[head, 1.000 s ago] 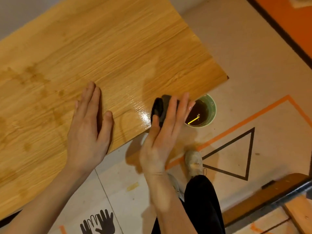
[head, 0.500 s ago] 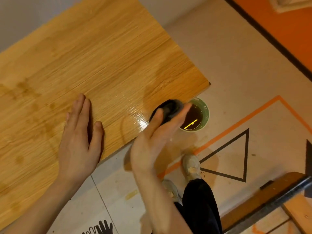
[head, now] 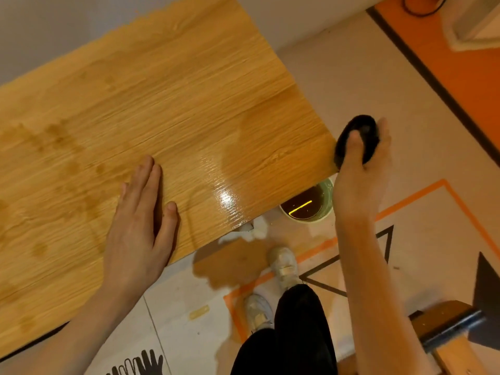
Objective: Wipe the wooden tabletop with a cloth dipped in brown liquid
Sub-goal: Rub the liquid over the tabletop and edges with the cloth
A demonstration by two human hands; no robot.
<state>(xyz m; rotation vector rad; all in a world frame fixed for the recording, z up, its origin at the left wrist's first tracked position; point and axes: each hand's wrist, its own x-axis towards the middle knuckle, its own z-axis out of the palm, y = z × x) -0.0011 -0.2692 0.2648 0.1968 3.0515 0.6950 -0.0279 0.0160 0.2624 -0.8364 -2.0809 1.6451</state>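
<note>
The wooden tabletop [head: 167, 109] fills the left and middle of the view, with a wet glossy patch near its right end and darker brown stains at the left. My left hand [head: 140, 223] lies flat on the wood near the front edge, fingers together. My right hand [head: 359, 171] grips a dark, wadded cloth [head: 365, 131] just past the table's right corner, at the level of the edge. Below that corner, on the floor, stands a pale green bowl [head: 327, 198] of brown liquid, partly hidden by the tabletop.
A crumpled white rag [head: 257, 230] lies on the floor under the table edge. My shoes [head: 284, 263] and dark trouser leg [head: 292, 334] are below. Orange tape lines and a black triangle [head: 387, 239] mark the floor. A wooden bench end [head: 446, 320] is at lower right.
My right hand has carried the cloth from the front edge beside the bowl out to the table's right corner. The camera has shifted, so the table sits further right. My left hand stays flat.
</note>
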